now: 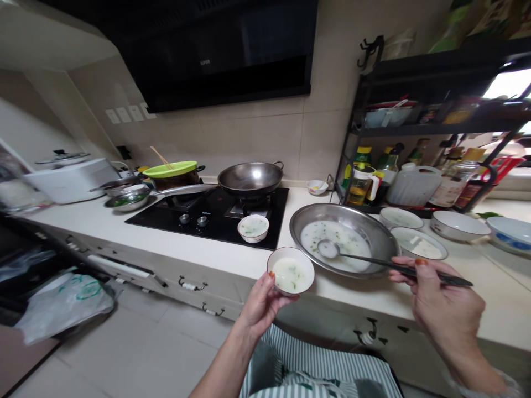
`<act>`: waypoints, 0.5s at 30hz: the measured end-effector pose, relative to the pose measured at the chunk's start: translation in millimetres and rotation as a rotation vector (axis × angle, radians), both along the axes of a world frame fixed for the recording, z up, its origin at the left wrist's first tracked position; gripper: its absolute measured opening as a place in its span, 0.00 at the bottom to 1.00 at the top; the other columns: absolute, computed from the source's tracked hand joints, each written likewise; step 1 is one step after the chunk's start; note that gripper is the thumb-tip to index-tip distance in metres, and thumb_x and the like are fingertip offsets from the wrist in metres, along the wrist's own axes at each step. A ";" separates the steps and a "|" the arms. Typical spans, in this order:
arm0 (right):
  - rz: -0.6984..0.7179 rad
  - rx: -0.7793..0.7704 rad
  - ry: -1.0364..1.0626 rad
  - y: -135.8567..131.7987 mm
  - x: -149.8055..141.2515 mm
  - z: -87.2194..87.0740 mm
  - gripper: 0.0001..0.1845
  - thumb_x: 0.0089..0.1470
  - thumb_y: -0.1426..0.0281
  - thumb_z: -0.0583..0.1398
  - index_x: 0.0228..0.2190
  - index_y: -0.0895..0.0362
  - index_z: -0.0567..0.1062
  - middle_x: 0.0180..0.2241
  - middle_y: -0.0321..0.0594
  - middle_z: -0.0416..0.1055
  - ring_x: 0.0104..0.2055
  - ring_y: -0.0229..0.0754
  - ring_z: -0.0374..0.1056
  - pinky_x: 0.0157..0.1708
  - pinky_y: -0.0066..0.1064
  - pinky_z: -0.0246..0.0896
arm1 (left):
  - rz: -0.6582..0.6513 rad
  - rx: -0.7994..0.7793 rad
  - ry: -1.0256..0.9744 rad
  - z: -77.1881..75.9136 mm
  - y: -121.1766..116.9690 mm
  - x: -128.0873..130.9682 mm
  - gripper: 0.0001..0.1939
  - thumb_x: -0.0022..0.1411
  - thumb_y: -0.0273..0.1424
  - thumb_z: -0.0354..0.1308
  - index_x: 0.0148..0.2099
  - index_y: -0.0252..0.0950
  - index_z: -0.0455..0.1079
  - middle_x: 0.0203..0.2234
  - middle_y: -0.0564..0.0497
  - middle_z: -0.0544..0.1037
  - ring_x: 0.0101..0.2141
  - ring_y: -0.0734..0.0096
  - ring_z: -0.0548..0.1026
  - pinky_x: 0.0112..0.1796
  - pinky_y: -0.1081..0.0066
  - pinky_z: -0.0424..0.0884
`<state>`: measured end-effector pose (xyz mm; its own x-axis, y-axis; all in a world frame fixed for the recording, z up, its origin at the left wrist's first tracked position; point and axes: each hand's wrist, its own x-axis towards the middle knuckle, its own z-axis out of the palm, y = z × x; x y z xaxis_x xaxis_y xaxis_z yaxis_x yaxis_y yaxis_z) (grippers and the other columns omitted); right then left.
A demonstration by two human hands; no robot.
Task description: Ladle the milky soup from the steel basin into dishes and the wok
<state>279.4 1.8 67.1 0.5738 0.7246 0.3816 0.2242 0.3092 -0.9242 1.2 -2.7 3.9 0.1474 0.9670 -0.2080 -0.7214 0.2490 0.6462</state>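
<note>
In the head view, the left hand (267, 296) is curled around one small bowl (291, 271) of pale, green-flecked soup, thumb on the rim. The right hand (442, 293) is closed on the dark handle of one ladle (329, 249), whose scoop is in the one large metal basin (301, 228), between the hands and beyond them; the basin holds similar soup.

Beyond the left hand, one more small bowl of soup (253, 229) sits at the edge of the black cooktop (166, 226), which has two knobs (193, 220) and bears one wok (251, 179). Beyond the right hand, four bowls (459, 225) stand on the surface (498, 309), two of them with pale contents. Lettering on the range hood (232, 50) and cooktop seems to read "SUPOR"; the bottle labels are too blurred to read.
</note>
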 end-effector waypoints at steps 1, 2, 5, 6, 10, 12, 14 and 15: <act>-0.005 -0.003 0.001 0.4 -0.3 0.2 0.20 0.48 0.53 0.62 0.28 0.58 0.70 0.31 0.44 0.76 0.22 0.40 0.72 0.23 0.29 0.68 | 0.000 -0.002 -0.003 -0.3 0.1 -0.1 0.20 0.54 0.34 0.65 0.47 0.31 0.70 0.48 0.38 0.74 0.42 0.53 0.76 0.39 0.54 0.76; -0.011 -0.004 0.000 0.9 -0.4 0.3 0.20 0.48 0.52 0.62 0.28 0.58 0.70 0.30 0.43 0.75 0.21 0.40 0.72 0.23 0.29 0.68 | 0.000 -0.004 -0.006 -0.7 0.3 -0.2 0.20 0.54 0.35 0.65 0.47 0.32 0.70 0.49 0.38 0.74 0.42 0.53 0.76 0.39 0.54 0.76; -0.014 0.011 -0.017 1.8 -0.1 0.7 0.21 0.48 0.51 0.62 0.28 0.58 0.70 0.30 0.43 0.75 0.21 0.40 0.72 0.22 0.29 0.68 | 0.002 -0.011 -0.012 -2.1 1.0 -0.5 0.21 0.53 0.35 0.65 0.48 0.32 0.69 0.49 0.38 0.73 0.43 0.52 0.76 0.40 0.53 0.75; -0.013 0.016 -0.024 1.9 0.3 0.8 0.21 0.48 0.52 0.61 0.28 0.58 0.70 0.30 0.43 0.75 0.21 0.39 0.72 0.22 0.28 0.68 | 0.001 -0.010 -0.013 -2.6 1.2 -0.5 0.21 0.53 0.35 0.65 0.48 0.32 0.69 0.49 0.38 0.73 0.43 0.52 0.76 0.40 0.53 0.75; -0.008 0.022 -0.040 1.6 1.6 0.8 0.20 0.50 0.52 0.61 0.29 0.58 0.70 0.31 0.44 0.75 0.22 0.39 0.72 0.23 0.29 0.68 | -0.007 -0.001 -0.011 -3.5 1.5 -0.3 0.22 0.53 0.35 0.65 0.48 0.32 0.69 0.49 0.38 0.73 0.42 0.53 0.76 0.39 0.54 0.76; -0.010 0.014 -0.041 1.8 1.7 0.4 0.20 0.50 0.52 0.61 0.29 0.58 0.70 0.31 0.44 0.75 0.22 0.40 0.72 0.23 0.29 0.68 | -0.009 0.005 -0.010 -3.6 1.4 -0.4 0.21 0.53 0.35 0.65 0.48 0.32 0.69 0.49 0.38 0.74 0.42 0.53 0.76 0.39 0.55 0.76; -0.013 0.007 -0.034 2.2 1.7 0.0 0.20 0.50 0.53 0.61 0.29 0.58 0.70 0.31 0.44 0.75 0.22 0.40 0.72 0.23 0.30 0.68 | -0.011 0.011 -0.010 -3.4 1.2 -0.5 0.21 0.53 0.35 0.65 0.48 0.32 0.69 0.49 0.38 0.74 0.42 0.53 0.76 0.39 0.55 0.76; -0.015 0.006 -0.034 2.3 1.7 -0.1 0.20 0.50 0.53 0.61 0.29 0.58 0.70 0.31 0.44 0.75 0.22 0.40 0.72 0.24 0.30 0.69 | -0.011 0.011 -0.010 -3.2 1.2 -0.6 0.21 0.53 0.35 0.65 0.48 0.32 0.69 0.49 0.39 0.74 0.42 0.53 0.76 0.39 0.55 0.76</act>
<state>281.2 4.1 67.1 0.5713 0.7136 0.4055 0.2603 0.3110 -0.9141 0.6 -1.5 0.7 0.1599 0.9675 -0.1956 -0.7249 0.2496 0.6420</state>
